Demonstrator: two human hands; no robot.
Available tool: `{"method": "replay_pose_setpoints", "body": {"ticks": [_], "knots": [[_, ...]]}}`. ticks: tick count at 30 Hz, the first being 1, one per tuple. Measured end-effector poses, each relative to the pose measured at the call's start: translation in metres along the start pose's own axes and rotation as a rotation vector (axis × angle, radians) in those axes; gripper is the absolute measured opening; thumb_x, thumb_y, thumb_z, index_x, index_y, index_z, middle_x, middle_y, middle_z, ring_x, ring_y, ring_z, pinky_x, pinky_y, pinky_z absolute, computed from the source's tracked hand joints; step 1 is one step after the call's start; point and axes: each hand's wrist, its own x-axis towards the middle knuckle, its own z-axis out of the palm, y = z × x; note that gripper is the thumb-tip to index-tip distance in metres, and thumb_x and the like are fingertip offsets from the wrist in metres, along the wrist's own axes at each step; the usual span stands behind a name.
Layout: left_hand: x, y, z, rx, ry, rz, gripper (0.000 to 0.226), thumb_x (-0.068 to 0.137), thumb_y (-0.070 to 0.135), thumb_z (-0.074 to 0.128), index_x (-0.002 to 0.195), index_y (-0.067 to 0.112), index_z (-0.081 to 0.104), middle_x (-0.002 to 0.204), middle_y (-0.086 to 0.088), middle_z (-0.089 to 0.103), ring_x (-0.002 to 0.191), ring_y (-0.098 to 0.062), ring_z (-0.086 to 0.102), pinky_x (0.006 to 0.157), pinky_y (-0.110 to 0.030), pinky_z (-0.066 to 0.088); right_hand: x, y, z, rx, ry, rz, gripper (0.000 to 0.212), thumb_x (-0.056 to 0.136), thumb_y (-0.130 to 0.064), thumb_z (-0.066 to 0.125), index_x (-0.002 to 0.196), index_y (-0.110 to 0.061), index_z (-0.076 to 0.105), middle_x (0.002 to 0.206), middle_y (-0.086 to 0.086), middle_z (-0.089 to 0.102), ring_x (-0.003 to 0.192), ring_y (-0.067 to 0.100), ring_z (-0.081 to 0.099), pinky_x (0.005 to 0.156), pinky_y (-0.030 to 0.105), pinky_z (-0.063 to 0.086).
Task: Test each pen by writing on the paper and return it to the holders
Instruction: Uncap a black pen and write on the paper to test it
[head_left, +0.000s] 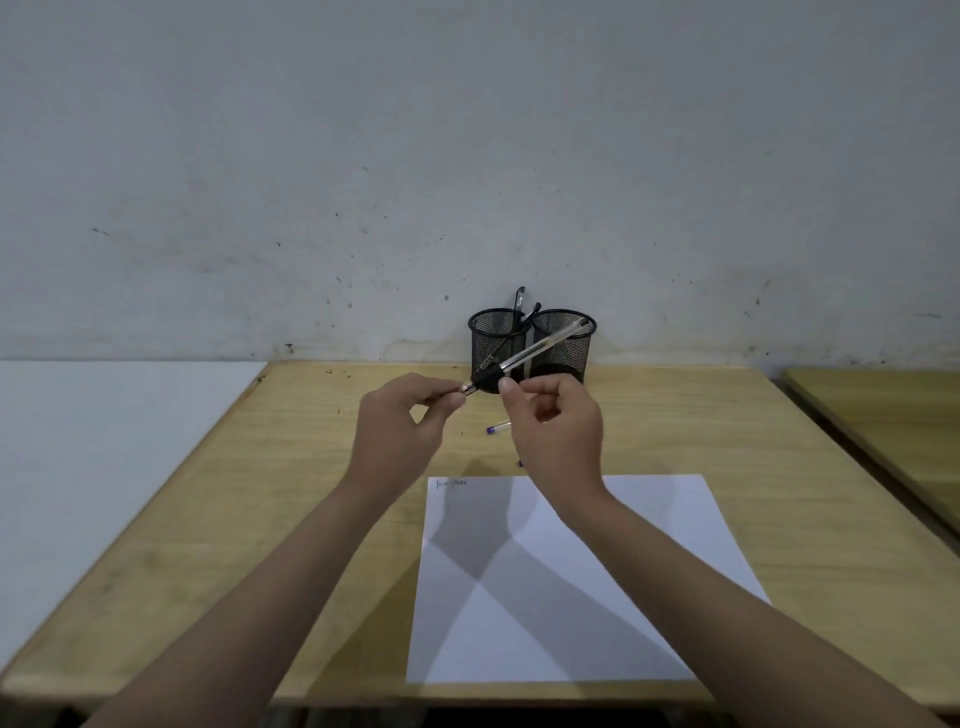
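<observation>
Both hands raised above the wooden desk, in front of two black mesh pen holders standing side by side, touching, at the far edge against the wall. Clear-barrelled pen with a black grip section held in the air between the hands, long axis slanting from lower left to upper right: metal tip end low and pointing left, back end high, crossing in front of the right holder's rim. Right hand pinching the barrel just behind the black grip, thumb and forefinger closed on it, other fingers curled. Left hand with fingertips pinched together right at the tip end; whether a cap sits between them too small to tell. A few dark pens upright in the left holder. White paper flat on the desk below the hands, a short scribble near its top left corner, arm shadows crossing it. Purple-capped pen lying on the desk between holders and paper, partly hidden behind the right hand.
</observation>
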Motion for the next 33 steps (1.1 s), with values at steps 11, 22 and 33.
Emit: {"method": "replay_pose_setpoints", "body": {"ticks": [11, 22, 33], "knots": [[0.003, -0.001, -0.015, 0.046, -0.099, 0.155, 0.015, 0.075, -0.002, 0.069, 0.085, 0.009, 0.072, 0.078, 0.002, 0.069, 0.076, -0.008, 0.064, 0.074, -0.015, 0.047, -0.013, -0.014, 0.02, 0.115, -0.07, -0.082, 0.017, 0.09, -0.013, 0.061, 0.075, -0.021, 0.062, 0.059, -0.013, 0.055, 0.053, 0.001, 0.053, 0.056, 0.013, 0.038], [0.014, -0.062, -0.083, 0.341, 0.066, -0.199, 0.008, 0.08, 0.004, 0.067, 0.086, 0.005, 0.072, 0.087, -0.003, 0.07, 0.068, 0.025, 0.052, 0.067, 0.005, 0.036, 0.009, -0.039, -0.037, 0.207, 0.207, -0.293, 0.019, 0.091, -0.013, 0.059, 0.075, -0.023, 0.058, 0.062, -0.003, 0.056, 0.057, 0.008, 0.051, 0.058, 0.021, 0.043], [-0.015, -0.086, -0.021, 0.269, -0.163, -0.381, 0.011, 0.069, 0.025, 0.079, 0.077, 0.027, 0.073, 0.085, 0.009, 0.069, 0.084, -0.01, 0.062, 0.078, -0.026, 0.049, -0.019, 0.006, -0.015, 0.18, -0.043, 0.159, 0.023, 0.088, -0.01, 0.063, 0.068, -0.02, 0.065, 0.059, 0.0, 0.061, 0.06, 0.017, 0.057, 0.063, 0.035, 0.049]]}}
